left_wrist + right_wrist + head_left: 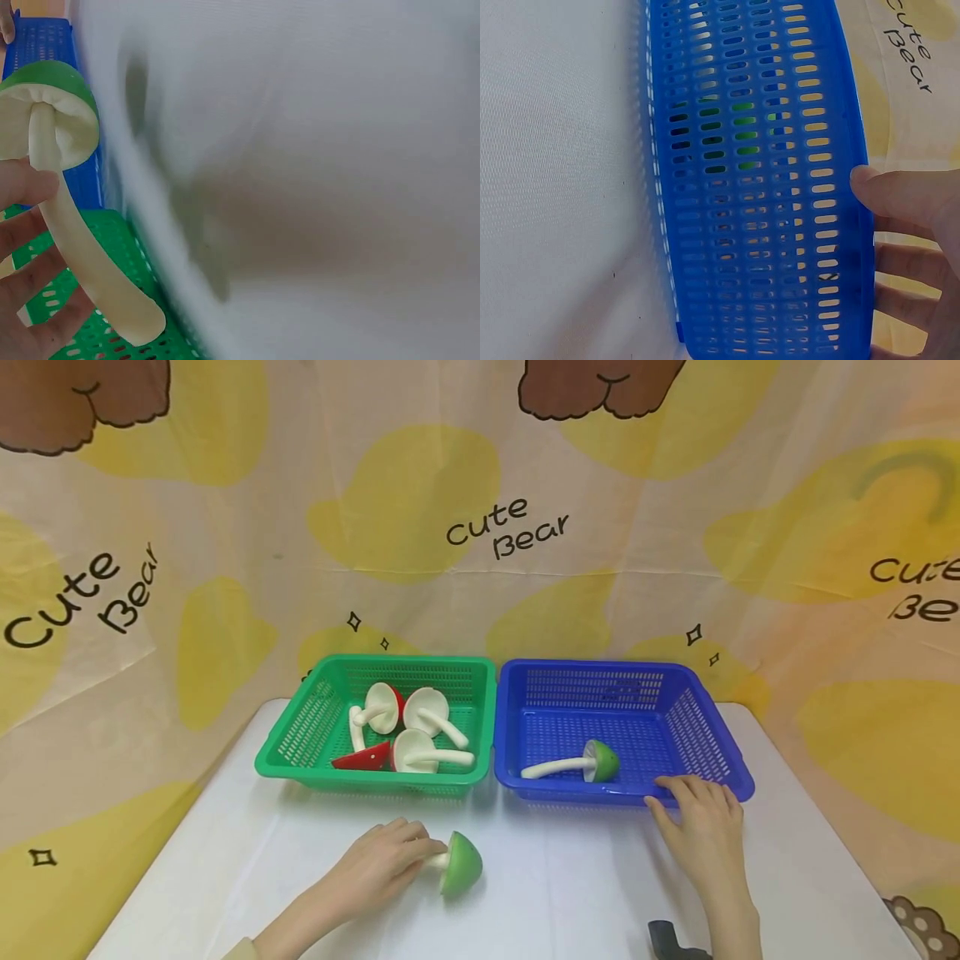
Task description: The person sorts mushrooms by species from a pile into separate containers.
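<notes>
A toy mushroom with a green cap [463,865] and a pale curved stem [90,255] is in my left hand [392,858]. Thumb and fingers pinch the stem below the cap, raised above the white table in the left wrist view. At the front right of the blue basket [551,793], my right hand [705,835] grips the rim, thumb outside and fingers over the inner side. Inside that basket lies another green-capped mushroom [602,762]. The green basket [300,768] to the left holds several red-capped mushrooms [363,757] with white stems.
Both baskets stand side by side at the back of the white table [540,877]. Behind them hangs a printed cloth [420,510]. A dark grey object [663,937], partly cut off, shows at the bottom edge near my right forearm.
</notes>
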The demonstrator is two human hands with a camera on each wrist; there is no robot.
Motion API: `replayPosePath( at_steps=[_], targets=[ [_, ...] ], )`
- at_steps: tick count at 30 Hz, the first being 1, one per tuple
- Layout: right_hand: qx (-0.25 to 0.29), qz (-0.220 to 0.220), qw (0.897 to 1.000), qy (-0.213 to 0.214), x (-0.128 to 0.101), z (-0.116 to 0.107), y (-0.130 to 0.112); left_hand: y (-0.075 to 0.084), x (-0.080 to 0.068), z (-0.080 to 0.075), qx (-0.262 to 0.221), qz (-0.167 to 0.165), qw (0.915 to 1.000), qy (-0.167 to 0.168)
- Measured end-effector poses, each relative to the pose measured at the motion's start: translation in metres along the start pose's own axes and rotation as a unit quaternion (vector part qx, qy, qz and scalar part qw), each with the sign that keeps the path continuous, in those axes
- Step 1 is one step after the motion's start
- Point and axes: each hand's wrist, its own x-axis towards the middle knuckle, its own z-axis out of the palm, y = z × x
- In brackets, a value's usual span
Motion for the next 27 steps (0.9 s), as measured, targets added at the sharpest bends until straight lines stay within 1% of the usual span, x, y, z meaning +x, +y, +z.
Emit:
replayPosePath(
  at_steps=[4, 12, 18, 24, 27],
  targets=[
    [0.0, 0.002, 1.0, 0.001, 0.0, 0.0, 0.001, 0.003, 0.009, -0.001, -0.002, 0.016, 0.9998, 0.013],
    [0.001, 0.0, 1.0, 0.006, 0.0, 0.001, 0.0, 0.009, 0.031, -0.008, -0.005, 0.028, 0.9995, 0.016],
    [-0.001, 0.003, 1.0, 0.003, 0.0, 0.002, 0.0, 0.017, 0.051, -0.019, -0.005, 0.025, 0.9995, 0.02],
    [-0.002, 0.001, 1.0, 0.004, -0.001, 0.002, 0.001, 0.025, 0.07, -0.027, -0.005, 0.032, 0.9988, 0.037],
    [-0.001, -0.001, 1.0, 0.005, 0.0, 0.001, 0.0, 0.029, 0.079, -0.031, -0.007, 0.026, 0.9989, 0.039]
  ],
)
